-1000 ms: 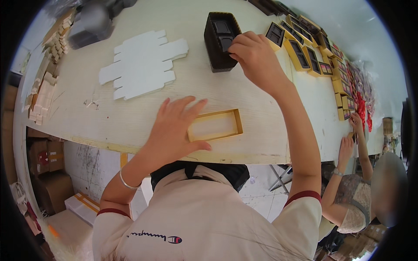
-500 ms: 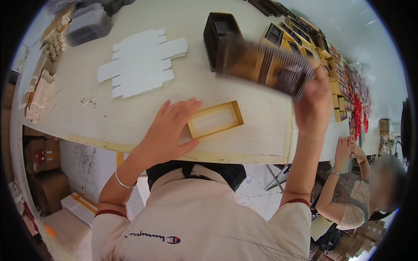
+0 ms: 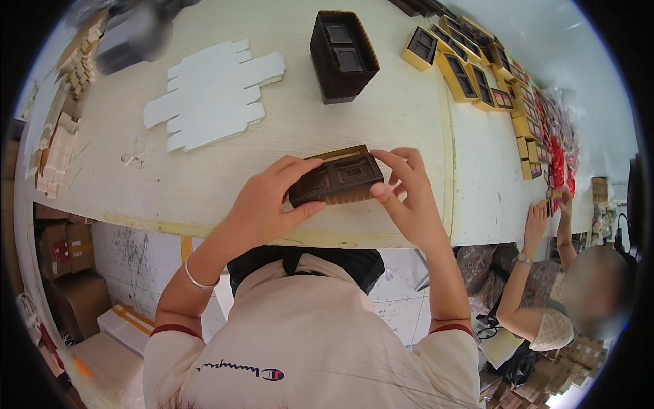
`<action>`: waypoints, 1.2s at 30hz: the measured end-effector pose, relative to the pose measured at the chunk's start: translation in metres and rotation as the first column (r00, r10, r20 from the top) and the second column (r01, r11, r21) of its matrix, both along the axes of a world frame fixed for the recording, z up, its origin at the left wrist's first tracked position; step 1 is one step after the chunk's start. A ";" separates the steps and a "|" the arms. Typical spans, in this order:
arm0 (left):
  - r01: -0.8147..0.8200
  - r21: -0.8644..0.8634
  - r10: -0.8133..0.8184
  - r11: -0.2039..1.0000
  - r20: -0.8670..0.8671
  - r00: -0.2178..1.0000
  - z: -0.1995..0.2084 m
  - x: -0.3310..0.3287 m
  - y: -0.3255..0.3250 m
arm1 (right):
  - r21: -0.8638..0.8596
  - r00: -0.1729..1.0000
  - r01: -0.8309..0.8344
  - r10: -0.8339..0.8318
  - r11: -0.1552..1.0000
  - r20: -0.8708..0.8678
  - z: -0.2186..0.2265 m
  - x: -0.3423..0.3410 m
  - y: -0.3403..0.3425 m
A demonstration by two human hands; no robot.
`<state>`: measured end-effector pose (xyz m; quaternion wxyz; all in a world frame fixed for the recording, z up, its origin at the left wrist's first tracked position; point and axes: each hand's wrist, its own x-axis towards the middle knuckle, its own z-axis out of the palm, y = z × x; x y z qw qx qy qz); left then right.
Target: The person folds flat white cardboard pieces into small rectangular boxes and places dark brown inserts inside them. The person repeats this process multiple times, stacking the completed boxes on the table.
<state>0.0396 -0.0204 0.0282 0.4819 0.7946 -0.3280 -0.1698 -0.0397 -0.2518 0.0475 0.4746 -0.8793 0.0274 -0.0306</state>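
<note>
A dark brown plastic insert tray [image 3: 340, 177] with moulded compartments lies over the open gold cardboard box [image 3: 342, 154], whose far rim shows behind it. The tray covers most of the box, so I cannot tell how deep it sits. My left hand [image 3: 276, 194] is closed round the left end of the box, fingers on the far side and thumb on the near side. At the right end, my right hand [image 3: 407, 194] pinches the tray between thumb and fingers. Beyond them stands a tall stack of nested brown trays [image 3: 344, 61].
Flat white die-cut cartons [image 3: 214, 95] lie stacked at the left of the table [image 3: 402, 123]. Gold boxes with brown trays [image 3: 456, 76] cluster at the far right. Cream cardboard pieces [image 3: 58, 153] line the left edge. A co-worker [image 3: 545, 300] sits at the right, hands at the table.
My right hand has brought a brown tray from the stack down and leftward onto the gold box. My left hand stays at the box's left end.
</note>
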 end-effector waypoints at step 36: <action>0.322 0.280 -0.363 0.904 0.109 0.925 0.001 0.035 0.002 | -0.438 0.880 -0.073 0.264 0.896 0.394 -0.032 0.004 0.010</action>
